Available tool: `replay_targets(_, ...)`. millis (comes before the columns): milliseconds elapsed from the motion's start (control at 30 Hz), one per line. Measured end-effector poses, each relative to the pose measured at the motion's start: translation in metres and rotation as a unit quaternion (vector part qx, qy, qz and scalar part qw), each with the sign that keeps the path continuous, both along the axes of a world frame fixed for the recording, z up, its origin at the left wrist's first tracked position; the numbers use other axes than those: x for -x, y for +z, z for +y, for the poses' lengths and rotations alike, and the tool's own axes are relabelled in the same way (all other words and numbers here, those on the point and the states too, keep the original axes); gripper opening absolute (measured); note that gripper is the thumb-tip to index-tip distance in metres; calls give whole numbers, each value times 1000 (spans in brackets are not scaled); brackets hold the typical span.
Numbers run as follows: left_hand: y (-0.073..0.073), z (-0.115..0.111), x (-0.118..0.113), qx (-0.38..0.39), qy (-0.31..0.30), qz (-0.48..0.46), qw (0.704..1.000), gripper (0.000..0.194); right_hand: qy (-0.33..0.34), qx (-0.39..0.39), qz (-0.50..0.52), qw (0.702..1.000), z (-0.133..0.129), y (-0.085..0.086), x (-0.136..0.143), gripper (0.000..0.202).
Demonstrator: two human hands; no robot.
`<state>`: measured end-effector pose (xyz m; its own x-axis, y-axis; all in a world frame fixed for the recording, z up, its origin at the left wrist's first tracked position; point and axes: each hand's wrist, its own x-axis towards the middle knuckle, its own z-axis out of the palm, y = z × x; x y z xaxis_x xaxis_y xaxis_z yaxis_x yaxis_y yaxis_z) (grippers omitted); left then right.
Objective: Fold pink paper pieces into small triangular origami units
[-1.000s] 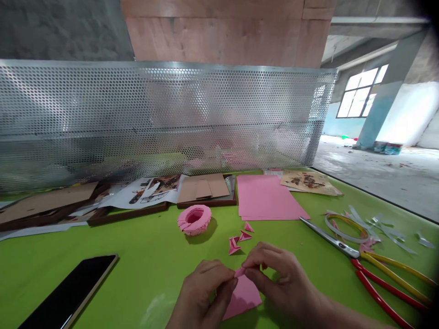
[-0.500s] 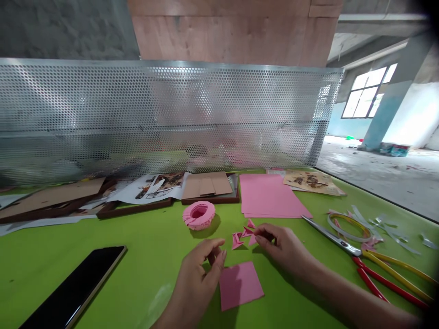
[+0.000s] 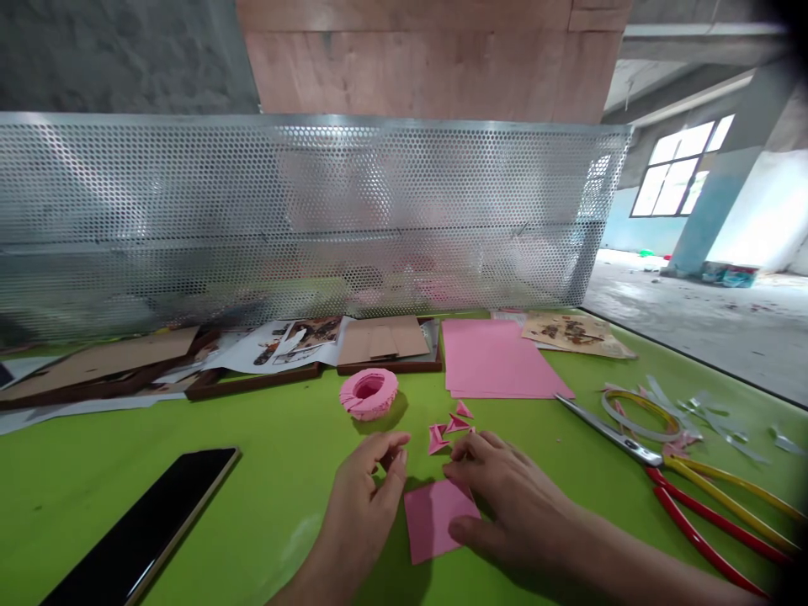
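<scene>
A pink square of paper (image 3: 433, 522) lies on the green tabletop between my hands. My right hand (image 3: 505, 484) reaches over its right side, thumb and forefinger apart at the paper's edge, with nothing held between them. To the left of the square, my left hand (image 3: 369, 484) hovers with bent fingers and a gap between thumb and forefinger; it is empty. Just beyond my hands lie several small folded pink paper pieces (image 3: 437, 438), one partly covered by my right fingers. Behind them sits a ring of pink folded paper (image 3: 369, 394).
A phone (image 3: 142, 526) lies at left. Stacked pink sheets (image 3: 498, 358) rest at the back, right of a tray with cardboard (image 3: 382, 343). Scissors (image 3: 640, 450), a tape roll (image 3: 615, 414) and paper scraps lie at right. A perforated metal screen (image 3: 303, 219) stands behind.
My right hand has come back toward me, from the small folded pieces to the pink square, and its fingers have spread. My left hand has barely shifted.
</scene>
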<state>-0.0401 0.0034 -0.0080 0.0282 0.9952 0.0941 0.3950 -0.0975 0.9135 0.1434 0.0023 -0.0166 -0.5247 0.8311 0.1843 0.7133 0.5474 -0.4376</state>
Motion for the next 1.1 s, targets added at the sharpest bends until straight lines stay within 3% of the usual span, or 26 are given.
replay_targets(200,1,1,0,11,0,-8,1000,18,-40,10,45,998,5,-8,-1,11)
replay_targets(300,0,1,0,18,1,-20,1000,17,-54,70,120,989,9,-11,-2,6)
replay_targets(467,2,1,1,43,-30,-75,996,22,-53,196,338,919,17,-11,-6,9)
replay_targets(600,6,2,-1,81,-92,-123,985,17,-52,226,394,889,23,-13,-9,21)
replay_targets(700,5,3,-2,107,-99,-112,983,18,-41,239,412,878,25,-16,-9,28)
replay_targets(900,1,5,0,117,-100,-77,985,31,-10,243,402,883,23,-17,-11,34)
replay_targets(1000,-1,4,-2,112,-110,-59,986,34,4,225,361,905,21,-16,-11,40)
replay_targets(1100,-4,2,-3,103,-120,-32,987,35,16,157,317,935,18,-10,-10,38)
